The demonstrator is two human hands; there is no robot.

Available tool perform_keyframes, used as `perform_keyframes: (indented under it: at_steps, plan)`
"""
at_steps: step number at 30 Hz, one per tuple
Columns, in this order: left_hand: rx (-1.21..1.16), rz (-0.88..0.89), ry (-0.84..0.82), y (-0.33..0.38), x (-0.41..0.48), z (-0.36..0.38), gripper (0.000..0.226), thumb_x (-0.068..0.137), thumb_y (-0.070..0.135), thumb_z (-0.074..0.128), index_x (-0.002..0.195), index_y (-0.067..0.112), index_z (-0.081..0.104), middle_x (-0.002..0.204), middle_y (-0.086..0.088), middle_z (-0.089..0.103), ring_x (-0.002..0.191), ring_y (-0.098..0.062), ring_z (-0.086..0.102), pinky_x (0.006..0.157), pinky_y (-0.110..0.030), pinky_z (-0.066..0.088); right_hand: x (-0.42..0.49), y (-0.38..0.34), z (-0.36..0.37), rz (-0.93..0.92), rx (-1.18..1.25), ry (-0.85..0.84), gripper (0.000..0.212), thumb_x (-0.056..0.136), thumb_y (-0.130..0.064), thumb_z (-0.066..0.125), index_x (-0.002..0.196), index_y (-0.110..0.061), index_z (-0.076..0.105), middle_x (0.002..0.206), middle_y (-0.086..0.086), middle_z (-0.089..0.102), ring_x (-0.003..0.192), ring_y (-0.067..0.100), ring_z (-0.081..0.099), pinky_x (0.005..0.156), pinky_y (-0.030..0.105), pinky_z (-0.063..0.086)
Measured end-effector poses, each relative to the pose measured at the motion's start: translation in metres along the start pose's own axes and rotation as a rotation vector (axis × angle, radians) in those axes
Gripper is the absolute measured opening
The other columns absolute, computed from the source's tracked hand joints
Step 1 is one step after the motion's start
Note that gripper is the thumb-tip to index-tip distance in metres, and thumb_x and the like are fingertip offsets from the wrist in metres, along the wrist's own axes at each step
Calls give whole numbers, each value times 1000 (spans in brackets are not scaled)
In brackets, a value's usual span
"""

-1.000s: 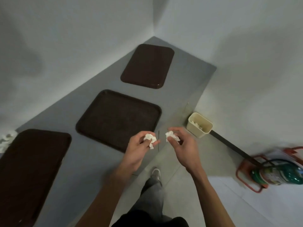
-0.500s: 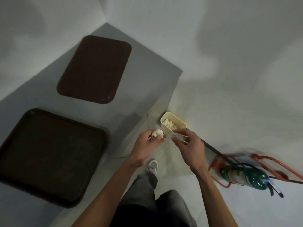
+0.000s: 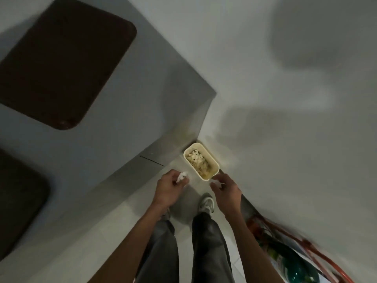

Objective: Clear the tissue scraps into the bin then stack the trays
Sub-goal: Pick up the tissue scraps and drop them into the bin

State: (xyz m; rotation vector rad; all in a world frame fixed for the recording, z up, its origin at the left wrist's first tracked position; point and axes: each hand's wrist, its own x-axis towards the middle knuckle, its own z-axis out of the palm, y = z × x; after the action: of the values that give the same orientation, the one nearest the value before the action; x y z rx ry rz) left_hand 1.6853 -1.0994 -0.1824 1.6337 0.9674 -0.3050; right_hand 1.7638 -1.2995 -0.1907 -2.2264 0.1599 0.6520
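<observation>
Moved: since a second ago both hands have come down close to the bin, the view has dropped with them, and the trays have slid to the upper left.
Left hand [image 3: 170, 187]: fingers curled round a white tissue scrap [image 3: 182, 177], held just beside the bin's near-left rim, not yet over the opening.
Right hand [image 3: 225, 190]: thumb and fingertips pinch a second scrap [image 3: 216, 182], thin and blurred, at the bin's near corner.
Bin [image 3: 210, 154]: a small cream rectangular tub on the floor at the foot of the desk's [image 3: 163, 94] right corner, close to the wall. It is open-topped and already part filled with crumpled paper [image 3: 196, 160].
Look of the scraps: white, crumpled and small. They are probably feather-light and likely to drift.
Trays: the far tray [image 3: 65, 60] lies flat towards the desk's far end. The near tray [image 3: 18, 201] is cut off by the left edge of the view. The two lie apart, dark brown, and no paper shows on the parts in view.
Step in hand: dropping both scraps in.
Doing it well: carry each hand fully over the narrow opening and low before letting go. Release one hand at a time and keep knuckles off the rim, since so light a tub could tip.
Left to do: the stacking is not yet begun.
</observation>
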Motion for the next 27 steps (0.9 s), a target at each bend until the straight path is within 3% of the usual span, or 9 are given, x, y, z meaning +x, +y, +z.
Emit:
perform_keyframes:
  at_steps: [4, 10, 17, 21, 27]
  plan:
    - [2, -15, 123, -15, 52, 52, 12, 81, 24, 85, 89, 21, 77, 79, 7, 75, 76, -12, 71, 71, -29, 54, 75, 60, 25, -18, -100, -45, 14, 89, -32, 73, 102, -38, 73, 97, -8, 73, 87, 11, 71, 76, 38, 62]
    - [128, -42, 202, -60, 148, 115, 18, 83, 24, 82, 99, 16, 79, 91, 0, 78, 79, -13, 69, 66, -19, 46, 162, 122, 71, -67, -228, -114, 19, 98, -23, 67, 114, -29, 75, 118, 6, 65, 102, 23, 66, 82, 29, 52]
    - [259, -84, 196, -118, 257, 175, 23, 85, 26, 79, 106, 15, 77, 101, -5, 79, 97, -22, 73, 76, -20, 44, 243, 191, 129, -78, -310, -124, 27, 100, -25, 63, 127, -30, 66, 127, 10, 64, 100, 22, 66, 83, 38, 61]
    - [418, -96, 76, -128, 297, 197, 55, 93, 34, 71, 142, 14, 55, 135, -11, 63, 134, -30, 51, 104, -33, 44, 272, 212, 144, -108, -414, -201, 51, 97, -27, 70, 145, -31, 53, 144, 10, 54, 120, 34, 64, 93, 43, 57]
    - [479, -62, 59, -119, 270, 178, 58, 97, 31, 67, 149, 17, 44, 144, -12, 55, 137, -33, 44, 106, -38, 44, 254, 184, 122, -122, -446, -202, 48, 103, -32, 60, 150, -25, 49, 152, 10, 50, 129, 35, 60, 100, 47, 55]
